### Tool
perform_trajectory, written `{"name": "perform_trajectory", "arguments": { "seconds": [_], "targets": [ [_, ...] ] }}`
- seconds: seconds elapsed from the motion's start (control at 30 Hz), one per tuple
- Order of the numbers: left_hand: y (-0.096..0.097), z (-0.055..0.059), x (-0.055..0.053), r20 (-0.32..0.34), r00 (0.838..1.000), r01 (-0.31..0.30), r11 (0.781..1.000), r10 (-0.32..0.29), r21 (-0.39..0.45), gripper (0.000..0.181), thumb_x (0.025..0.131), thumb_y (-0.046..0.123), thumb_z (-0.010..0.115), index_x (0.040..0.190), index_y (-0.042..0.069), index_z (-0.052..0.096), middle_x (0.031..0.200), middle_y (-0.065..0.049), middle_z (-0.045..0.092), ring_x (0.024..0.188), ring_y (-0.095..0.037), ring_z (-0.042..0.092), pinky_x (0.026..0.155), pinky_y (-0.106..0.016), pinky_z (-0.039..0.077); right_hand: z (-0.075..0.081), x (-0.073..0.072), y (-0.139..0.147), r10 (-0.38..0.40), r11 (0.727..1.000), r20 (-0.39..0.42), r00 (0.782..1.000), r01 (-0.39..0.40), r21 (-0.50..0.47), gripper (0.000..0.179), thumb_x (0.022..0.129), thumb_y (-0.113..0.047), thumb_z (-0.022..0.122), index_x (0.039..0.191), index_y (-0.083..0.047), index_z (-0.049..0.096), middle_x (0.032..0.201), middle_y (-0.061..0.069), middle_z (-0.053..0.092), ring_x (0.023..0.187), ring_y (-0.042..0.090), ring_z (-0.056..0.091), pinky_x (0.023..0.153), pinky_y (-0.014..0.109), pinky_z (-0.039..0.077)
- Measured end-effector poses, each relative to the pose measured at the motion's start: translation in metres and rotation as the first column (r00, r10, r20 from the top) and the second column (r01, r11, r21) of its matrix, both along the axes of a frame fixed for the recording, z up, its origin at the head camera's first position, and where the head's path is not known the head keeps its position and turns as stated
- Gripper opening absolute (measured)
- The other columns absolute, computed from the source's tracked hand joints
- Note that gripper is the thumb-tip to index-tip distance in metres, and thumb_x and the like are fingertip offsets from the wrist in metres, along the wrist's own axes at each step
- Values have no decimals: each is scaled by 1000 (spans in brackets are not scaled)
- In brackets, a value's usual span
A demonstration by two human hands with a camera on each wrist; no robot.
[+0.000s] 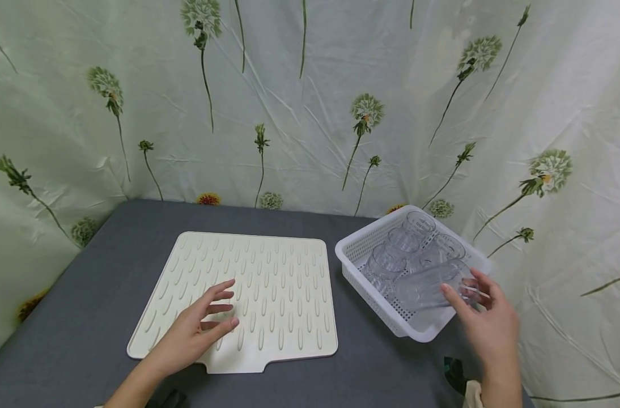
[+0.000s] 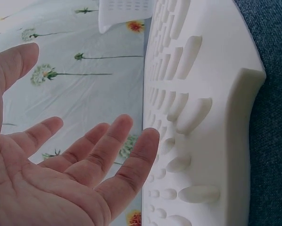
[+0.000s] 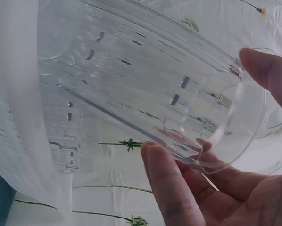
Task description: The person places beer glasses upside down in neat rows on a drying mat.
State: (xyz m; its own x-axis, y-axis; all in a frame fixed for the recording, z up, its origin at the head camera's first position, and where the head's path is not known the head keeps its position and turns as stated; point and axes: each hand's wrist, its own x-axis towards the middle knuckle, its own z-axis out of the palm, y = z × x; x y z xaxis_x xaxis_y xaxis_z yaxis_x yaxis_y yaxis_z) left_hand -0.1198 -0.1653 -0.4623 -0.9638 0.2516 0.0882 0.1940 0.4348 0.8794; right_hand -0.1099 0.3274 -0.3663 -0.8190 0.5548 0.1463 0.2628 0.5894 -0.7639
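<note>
Right hand (image 1: 488,320): thumb and fingers grasp one end of a clear glass (image 1: 427,286). It lies aslant, far end in over the basket (image 1: 373,303); whether its wall touches the rim, I cannot tell. My hold is at that end alone, so the smooth wall could slip or the free end swing down, as I judge it.

Left hand (image 1: 195,328): released, fingers loose and apart above the mat (image 1: 233,362), holding nothing. With no hand bracing the basket, a glass snagging its rim could drag or tip it.

Mat: left of the basket, just apart, ridged. A glass put there carelessly might rock on the ridges.

Farther in: other glasses (image 1: 386,260), crowded in the basket beside mine. A sideways sweep could knock them and chip one.
</note>
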Motion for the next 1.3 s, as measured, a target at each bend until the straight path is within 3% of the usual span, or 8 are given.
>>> {"name": "perform_trajectory", "arguments": {
  "seconds": [0.13,0.33,0.43,0.9,1.3],
  "targets": [
    [0,1,0,-6,1000,-9,1000,9,2,68,102,27,77,161,28,43,150,-21,60,128,-39,70,94,-47,65,-3,0,-1,-29,999,-43,999,28,-24,78,94,-40,84,159,-13,52,139,9,62,89,-18,48,70,-3,36],
    [1,4,0,-1,1000,-16,1000,16,4,69,101,26,77,161,29,43,150,-20,60,128,-38,70,93,-43,64,-5,3,-2,-50,998,-122,991,44,-52,70,93,-36,86,154,-14,57,112,-25,58,88,-19,53,71,-4,40],
    [1,6,0,-7,1000,-19,1000,19,0,69,101,27,77,161,29,43,150,-20,60,128,-38,70,93,-44,64,-6,4,-2,-50,998,-157,986,42,-57,68,93,-33,86,153,-13,59,105,-31,55,88,-19,55,73,-3,41],
    [0,17,-3,-34,999,-29,999,28,-14,69,102,31,77,162,28,42,150,-20,60,129,-39,69,94,-51,64,-8,6,-5,-69,990,-268,961,32,-140,60,95,-22,84,149,-9,61,106,-29,61,95,-11,60,79,-2,44],
    [-2,21,-6,-57,998,-18,1000,17,-10,69,103,31,75,163,26,41,151,-21,59,128,-40,70,92,-50,65,-8,5,-13,-88,974,-255,963,29,-224,60,98,-23,81,152,-11,59,113,-22,59,101,-7,61,79,-3,47]
  ]
}}
